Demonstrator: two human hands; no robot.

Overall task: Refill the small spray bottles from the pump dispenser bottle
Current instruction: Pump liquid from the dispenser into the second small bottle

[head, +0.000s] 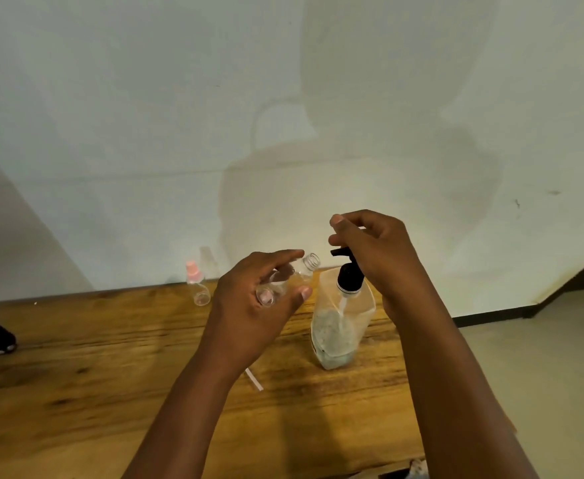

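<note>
Two bare forearms rise from the lower frame over a wooden table (76,392). At centre, the left hand (252,305) is closed round a clear, uncapped small spray bottle (297,276), its threaded neck tilted toward the black pump head (349,274). The right hand (377,250) rests on that pump, fingers curled over it. The pump dispenser bottle (339,330) stands on the table right of centre. A pink-capped spray bottle (197,285) stands left of centre near the wall.

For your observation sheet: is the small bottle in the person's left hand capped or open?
Open. The small clear bottle in the left hand shows a bare threaded neck, tilted toward the pump nozzle.
</note>
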